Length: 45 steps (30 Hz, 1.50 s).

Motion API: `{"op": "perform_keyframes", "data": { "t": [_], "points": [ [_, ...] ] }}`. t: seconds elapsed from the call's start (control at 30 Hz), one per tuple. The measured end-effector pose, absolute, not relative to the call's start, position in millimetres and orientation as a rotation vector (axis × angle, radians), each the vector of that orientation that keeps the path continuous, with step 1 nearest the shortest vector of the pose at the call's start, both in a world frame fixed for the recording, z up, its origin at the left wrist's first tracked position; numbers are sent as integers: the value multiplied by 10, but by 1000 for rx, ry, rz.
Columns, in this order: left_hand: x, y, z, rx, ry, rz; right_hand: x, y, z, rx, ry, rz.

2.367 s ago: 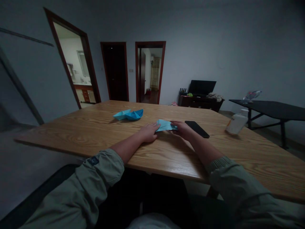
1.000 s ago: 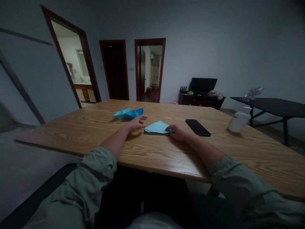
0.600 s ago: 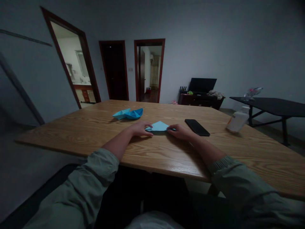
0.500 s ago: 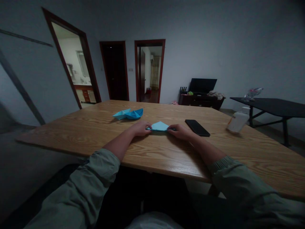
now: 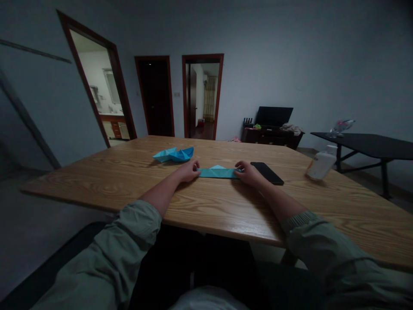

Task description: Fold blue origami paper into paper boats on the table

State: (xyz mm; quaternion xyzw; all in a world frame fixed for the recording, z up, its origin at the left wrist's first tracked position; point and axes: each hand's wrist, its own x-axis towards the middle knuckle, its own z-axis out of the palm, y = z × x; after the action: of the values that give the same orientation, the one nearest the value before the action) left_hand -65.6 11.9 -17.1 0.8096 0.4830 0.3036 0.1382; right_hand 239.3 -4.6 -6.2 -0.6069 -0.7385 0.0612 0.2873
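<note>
We have one folded blue paper (image 5: pixel 218 172) in front of us, a flat strip lying on the tabletop (image 5: pixel 97 185), near its middle and toward our side of the boat. Its long axis runs left to right across our view, and one low triangular peak at its centre points away from us.

We have two hands on it. Our left hand (image 5: pixel 188 171) is at the strip's left end and our right hand (image 5: pixel 248 173) at its right end, each grip closed on the paper with the fingers together, pressing it against the wood.

Farther out there is one blue paper boat (image 5: pixel 174 154), well apart from the strip and nearer the far edge; we cannot tell if it is one piece or two overlapping. One black phone (image 5: pixel 267 173) lies just beside our right hand, angled across the wood. One white plastic bottle (image 5: pixel 319 165) stands farther right, and beyond the tabletop stands one black table (image 5: pixel 364 144)
</note>
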Motion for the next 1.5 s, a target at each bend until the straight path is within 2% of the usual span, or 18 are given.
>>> {"op": "perform_keyframes", "data": {
  "t": [0.2,0.47,0.73,1.5],
  "points": [
    [-676,109,-121,2367,1413,797,2434,-65,-15,-1804,-1977,0],
    [-689,135,-143,2290,1420,802,2429,-93,27,-1885,-2013,19],
    [-693,172,-171,2316,1439,753,2378,-155,46,-1827,-2051,193],
    [-689,167,-123,2348,1530,785,2432,-69,-60,-1639,-2204,200]
  ]
}}
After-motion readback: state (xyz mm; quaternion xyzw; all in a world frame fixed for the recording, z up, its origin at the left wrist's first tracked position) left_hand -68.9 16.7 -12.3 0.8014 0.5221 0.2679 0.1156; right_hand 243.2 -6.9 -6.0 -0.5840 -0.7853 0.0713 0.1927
